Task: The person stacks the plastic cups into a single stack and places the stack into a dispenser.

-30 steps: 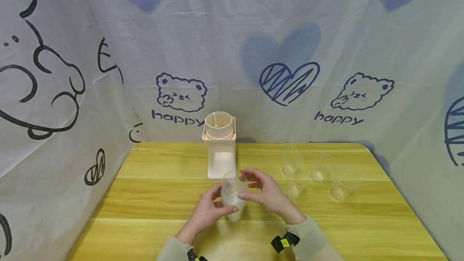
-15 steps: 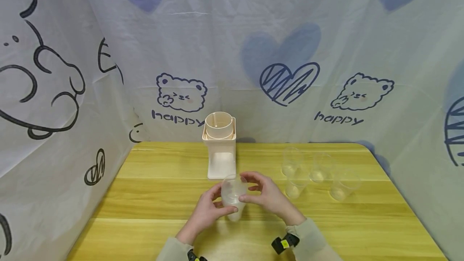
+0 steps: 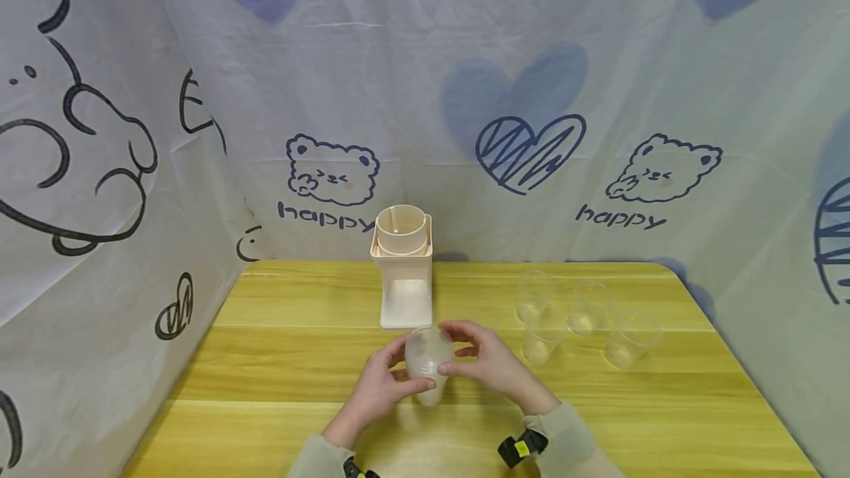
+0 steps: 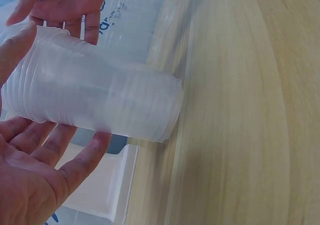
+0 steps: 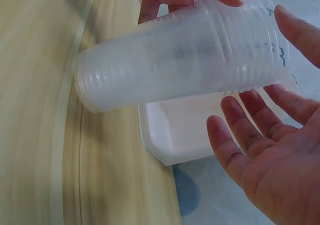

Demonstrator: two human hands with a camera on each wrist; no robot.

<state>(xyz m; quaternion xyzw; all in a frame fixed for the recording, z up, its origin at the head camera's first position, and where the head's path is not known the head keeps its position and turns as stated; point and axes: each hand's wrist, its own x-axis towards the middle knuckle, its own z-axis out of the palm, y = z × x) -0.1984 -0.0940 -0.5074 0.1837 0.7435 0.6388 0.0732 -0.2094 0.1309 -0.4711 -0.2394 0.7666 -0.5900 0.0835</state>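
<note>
A tall stack of clear plastic cups (image 3: 427, 367) stands upright near the front middle of the table. My left hand (image 3: 380, 383) grips it from the left, thumb across the near side; the left wrist view shows its fingers spread along the stack (image 4: 100, 87). At the upper rims, on the right side, my right hand (image 3: 488, 358) holds the top cup between thumb and fingers. The right wrist view shows closely nested rims (image 5: 250, 45) between the right thumb and fingertips. Just behind the stack is a cream-coloured plastic stand (image 3: 405, 271) with a round tube on top.
Several single clear cups (image 3: 620, 349) stand apart on the right side of the wooden table (image 3: 265, 360). A printed white cloth (image 3: 425, 94) hangs behind the table and along its sides.
The top cup has sunk down into the stack, its rim now lower, and my right hand has come down slightly with it. My left hand has stayed in place.
</note>
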